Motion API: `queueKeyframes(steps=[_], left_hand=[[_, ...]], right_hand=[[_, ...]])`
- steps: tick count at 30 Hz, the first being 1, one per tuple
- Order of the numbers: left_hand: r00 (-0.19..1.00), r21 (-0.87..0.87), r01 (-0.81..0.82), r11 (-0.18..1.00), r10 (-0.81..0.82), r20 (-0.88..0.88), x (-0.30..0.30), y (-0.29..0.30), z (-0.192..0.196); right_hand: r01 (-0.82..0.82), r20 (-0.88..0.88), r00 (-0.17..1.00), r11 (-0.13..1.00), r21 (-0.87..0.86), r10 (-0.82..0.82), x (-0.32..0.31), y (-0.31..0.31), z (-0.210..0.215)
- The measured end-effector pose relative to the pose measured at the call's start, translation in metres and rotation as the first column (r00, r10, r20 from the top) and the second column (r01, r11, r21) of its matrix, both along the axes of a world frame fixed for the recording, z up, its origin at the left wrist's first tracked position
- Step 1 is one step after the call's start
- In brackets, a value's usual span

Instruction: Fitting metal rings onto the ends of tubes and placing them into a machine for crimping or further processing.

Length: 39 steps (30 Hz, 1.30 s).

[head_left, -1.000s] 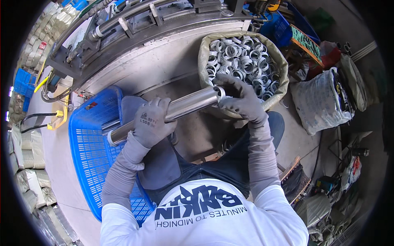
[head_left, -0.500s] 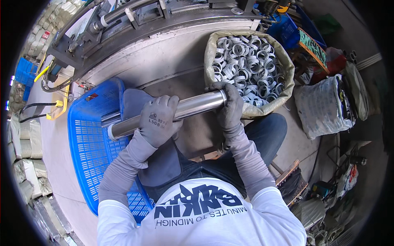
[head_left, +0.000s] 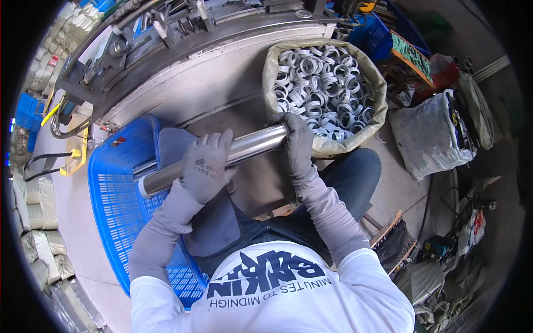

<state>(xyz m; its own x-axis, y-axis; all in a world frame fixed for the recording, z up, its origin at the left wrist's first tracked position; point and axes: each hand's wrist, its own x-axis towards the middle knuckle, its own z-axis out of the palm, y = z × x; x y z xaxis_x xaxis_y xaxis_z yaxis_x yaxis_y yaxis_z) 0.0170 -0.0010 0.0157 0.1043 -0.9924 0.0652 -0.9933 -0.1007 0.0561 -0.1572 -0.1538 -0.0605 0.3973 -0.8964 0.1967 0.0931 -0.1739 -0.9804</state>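
A shiny metal tube [head_left: 252,145] lies slantwise across my lap, its left end lower and nearer. A pale ring rims that left end. My left hand [head_left: 204,167], in a grey glove, rests over the tube left of its middle, with the fingers over its far side and the thumb toward the near side. My right hand [head_left: 298,145], also gloved in grey, wraps the tube's right end and hides part of it. Beyond my right hand stands a woven sack [head_left: 379,111] filled with several pale metal rings [head_left: 327,86].
A blue plastic basket [head_left: 102,194] holding metal tubes [head_left: 145,167] stands at my left. A dark metal workbench [head_left: 183,47] runs along the far side. A white stuffed sack [head_left: 425,136] is at the right. Stacked wrapped bundles [head_left: 41,205] line the far left.
The view has shifted slightly. My left hand's fingers have straightened and loosened somewhat on the tube. My right hand stays at the tube's right end.
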Motion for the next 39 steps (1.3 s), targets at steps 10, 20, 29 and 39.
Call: queueKeyframes(steps=[10, 20, 29, 39], left_hand=[[0.992, -0.164, -0.099, 0.981, 0.085, -0.094, 0.034, 0.038, 0.001], [0.987, -0.031, -0.068, 0.997, 0.063, -0.148, 0.045, 0.021, 0.010], [0.870, -0.466, -0.093, 0.880, 0.299, 0.391, 0.182, -0.158, 0.093], [0.857, -0.330, -0.332, 0.884, 0.429, 0.286, 0.293, -0.287, 0.069]], right_hand=[[-0.230, -0.965, 0.131, 0.940, -0.254, -0.228, -0.063, -0.172, 0.009], [-0.364, -0.915, 0.144, 0.840, -0.403, -0.376, -0.108, -0.182, -0.052], [0.005, -0.201, 0.979, 0.989, 0.147, 0.025, -0.047, -0.112, -0.025], [-0.078, -0.116, 0.989, 0.985, 0.152, 0.096, -0.038, -0.117, -0.021]])
